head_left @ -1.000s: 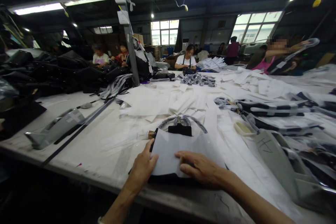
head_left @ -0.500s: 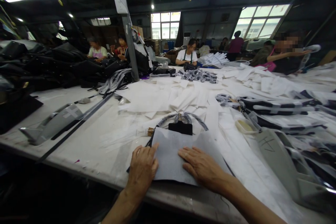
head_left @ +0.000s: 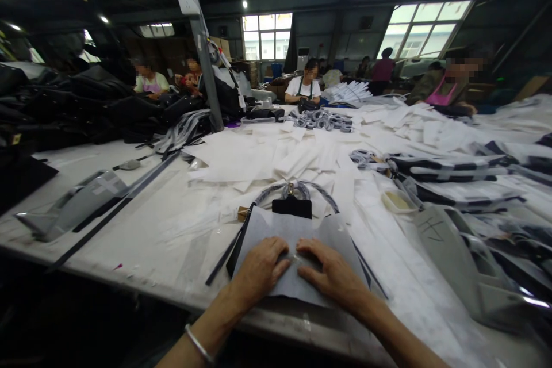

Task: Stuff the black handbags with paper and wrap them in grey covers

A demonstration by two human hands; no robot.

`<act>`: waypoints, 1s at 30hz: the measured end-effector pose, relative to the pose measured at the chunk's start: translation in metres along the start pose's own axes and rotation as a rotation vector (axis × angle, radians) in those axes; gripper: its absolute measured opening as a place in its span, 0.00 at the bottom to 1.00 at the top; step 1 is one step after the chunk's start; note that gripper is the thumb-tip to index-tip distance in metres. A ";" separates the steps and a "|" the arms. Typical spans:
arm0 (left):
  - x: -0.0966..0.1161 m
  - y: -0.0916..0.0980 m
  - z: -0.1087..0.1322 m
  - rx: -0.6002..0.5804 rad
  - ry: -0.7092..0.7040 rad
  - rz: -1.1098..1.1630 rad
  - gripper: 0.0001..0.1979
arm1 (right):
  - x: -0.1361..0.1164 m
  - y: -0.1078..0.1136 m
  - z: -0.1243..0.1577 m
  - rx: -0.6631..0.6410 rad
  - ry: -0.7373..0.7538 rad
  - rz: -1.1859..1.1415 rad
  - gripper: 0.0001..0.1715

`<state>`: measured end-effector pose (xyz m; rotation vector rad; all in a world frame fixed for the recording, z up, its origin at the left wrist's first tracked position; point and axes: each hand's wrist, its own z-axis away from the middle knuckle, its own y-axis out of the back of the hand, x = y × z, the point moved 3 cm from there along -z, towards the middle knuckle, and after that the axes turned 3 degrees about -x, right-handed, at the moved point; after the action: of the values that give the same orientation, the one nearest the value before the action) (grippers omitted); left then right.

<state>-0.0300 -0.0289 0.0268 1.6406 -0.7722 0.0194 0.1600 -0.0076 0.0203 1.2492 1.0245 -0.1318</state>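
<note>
A black handbag [head_left: 235, 254] lies at the table's front edge, with a pale sheet of paper [head_left: 282, 230] over its front. Its wrapped handles [head_left: 324, 190] arch away from me, and a black flap with a gold clasp [head_left: 291, 207] shows past the sheet. My left hand [head_left: 261, 264] rests on the left half of the sheet, fingers extended. On the right half lies my right hand [head_left: 330, 270], its fingers spread. A small shiny clear patch [head_left: 295, 259], perhaps tape, sits between the fingertips. Neither hand grips anything visible.
Tape dispensers stand left [head_left: 81, 204] and right [head_left: 463, 259] on the table. White paper sheets [head_left: 241, 152] are heaped behind the bag, and wrapped straps [head_left: 452, 169] lie to the right. Black bags [head_left: 99, 103] are piled at the far left. Several people sit beyond.
My left hand has moved right, from the sheet's left edge toward its middle, closer to my right hand. The right hand stays on the sheet. A co-worker at the right has lowered an arm.
</note>
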 end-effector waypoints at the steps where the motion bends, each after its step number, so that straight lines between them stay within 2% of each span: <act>1: -0.001 -0.001 0.002 0.005 -0.006 0.005 0.10 | 0.000 0.000 0.000 0.014 0.022 -0.038 0.19; 4: -0.001 -0.003 0.005 0.020 -0.043 0.009 0.08 | 0.002 -0.001 -0.001 0.041 0.091 -0.098 0.12; 7: 0.000 -0.009 0.005 0.044 -0.099 -0.008 0.06 | 0.007 -0.006 -0.001 0.074 0.154 -0.080 0.12; 12: -0.001 -0.017 0.006 0.084 -0.170 -0.032 0.07 | 0.011 -0.011 0.000 0.121 0.206 -0.008 0.14; 17: 0.002 -0.015 0.010 0.136 -0.210 -0.021 0.10 | 0.005 -0.003 -0.006 0.000 0.143 0.006 0.14; 20: 0.004 -0.016 0.012 0.156 -0.237 -0.021 0.10 | -0.001 0.003 -0.012 -0.099 0.170 0.044 0.14; 25: 0.003 -0.014 0.012 0.127 -0.174 0.059 0.10 | -0.010 0.015 -0.026 -0.236 0.201 0.131 0.14; 27: 0.004 -0.013 0.012 0.125 -0.152 0.090 0.09 | -0.011 0.018 -0.029 -0.254 0.201 0.141 0.13; 30: 0.006 -0.011 0.009 0.108 -0.120 0.070 0.10 | -0.005 0.015 -0.029 -0.185 0.198 0.139 0.13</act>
<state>-0.0239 -0.0397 0.0177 1.7283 -0.9341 0.0123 0.1497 0.0194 0.0355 1.1758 1.0892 0.1938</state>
